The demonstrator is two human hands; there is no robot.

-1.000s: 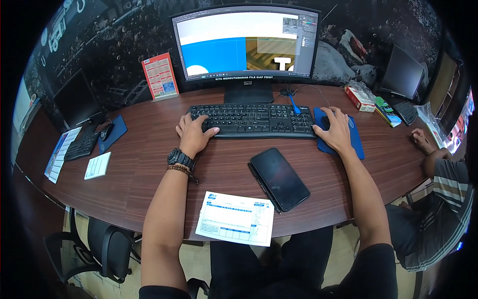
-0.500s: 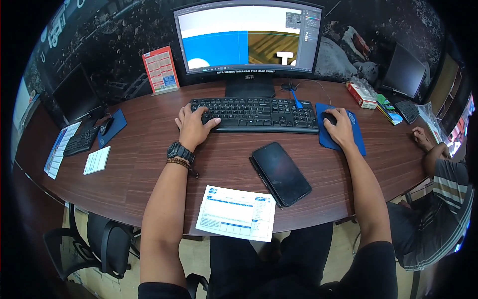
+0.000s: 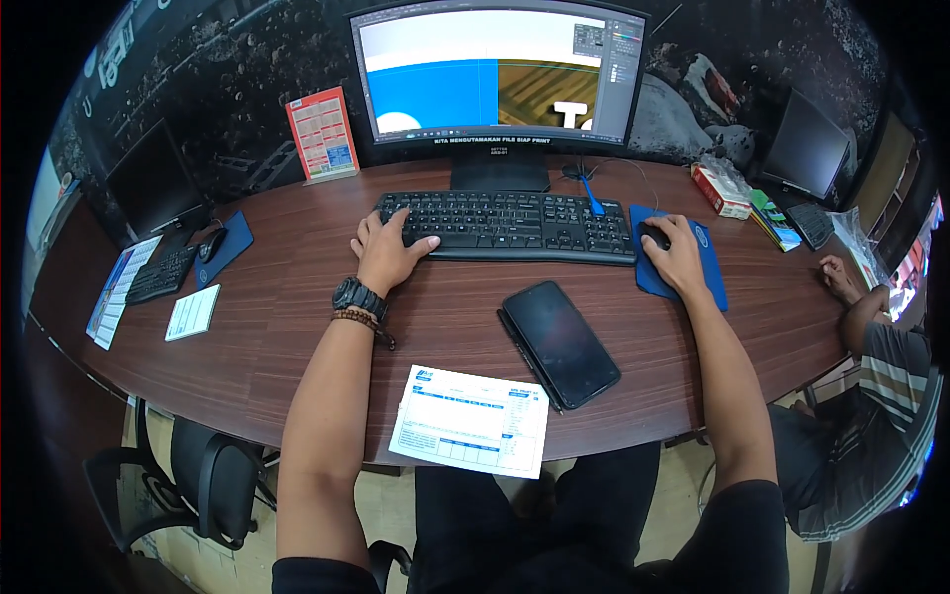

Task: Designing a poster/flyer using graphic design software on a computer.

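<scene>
My left hand [image 3: 386, 255] rests with spread fingers on the left end of a black keyboard [image 3: 515, 226], its thumb by the front edge. To the right, my right hand [image 3: 679, 263] curves over a black mouse [image 3: 653, 236] on a blue mouse pad [image 3: 709, 282]. Behind the keyboard stands a wide monitor [image 3: 435, 94] showing blue and brown picture areas in an editing window. A dark-screened phone [image 3: 566, 345] lies between my forearms, with a thin black pen-like stick [image 3: 529, 362] along its left side. A printed paper form [image 3: 467, 426] lies at the desk's front edge.
A red desk calendar [image 3: 323, 137] stands at the back left. Further left are another monitor [image 3: 148, 183], a small keyboard [image 3: 163, 275] and a white notepad [image 3: 193, 313]. At right are a red-and-white box [image 3: 720, 192], another monitor [image 3: 807, 144] and a seated person's hand [image 3: 839, 277].
The view has shifted very slightly. Both hands keep their places on the keyboard and the mouse, and the screen picture looks the same.
</scene>
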